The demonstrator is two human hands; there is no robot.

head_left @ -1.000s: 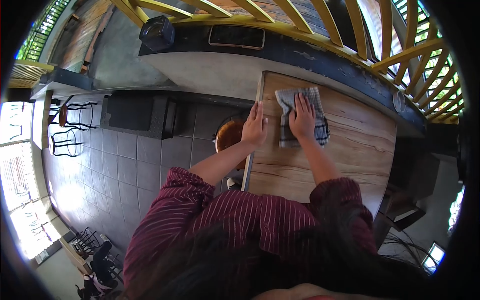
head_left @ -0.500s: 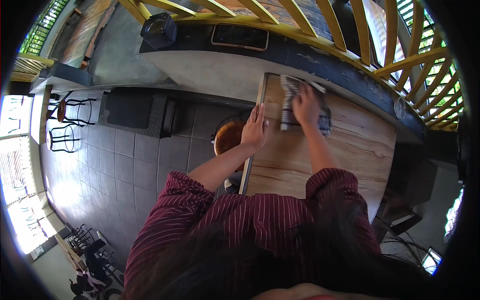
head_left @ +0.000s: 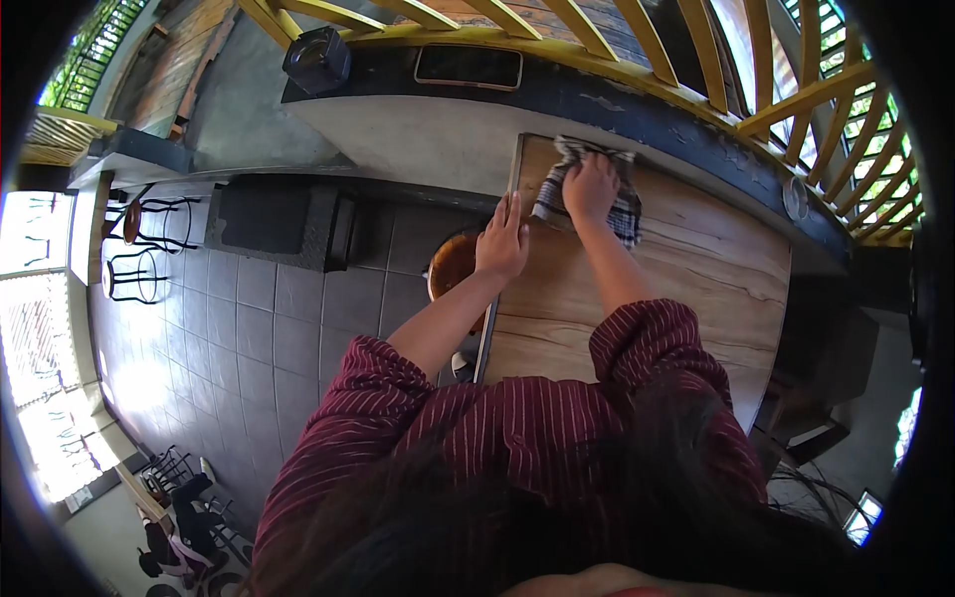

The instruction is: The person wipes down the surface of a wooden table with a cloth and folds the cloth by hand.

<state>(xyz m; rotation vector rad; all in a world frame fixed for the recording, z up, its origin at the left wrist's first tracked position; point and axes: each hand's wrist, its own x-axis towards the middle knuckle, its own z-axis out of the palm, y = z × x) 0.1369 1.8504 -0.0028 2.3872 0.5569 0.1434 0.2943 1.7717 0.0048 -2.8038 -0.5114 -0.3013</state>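
Observation:
My right hand [head_left: 591,187] presses down on a black-and-white checkered cloth [head_left: 624,216], its fingers bent into the fabric. The bunched cloth lies on the wood-grain tabletop [head_left: 657,279] near the end by the wall. My left hand [head_left: 502,245] rests along the table's left edge, its fingers stretched out over the dark-trimmed rim. Nothing shows in its grasp. Below that edge, partly hidden by my left hand and forearm, is a round brown stool seat [head_left: 456,264].
On the dark ledge beyond the table lie a phone [head_left: 468,67] and a black box-shaped object [head_left: 317,60]. A yellow slatted railing [head_left: 587,35] runs behind it. A small glass [head_left: 795,198] stands at the ledge's right. A black bench-like piece [head_left: 274,221] sits on the tiled floor.
My right hand has moved slightly left and toward the wall with the cloth, which now looks sharper. My left hand stays at the table edge.

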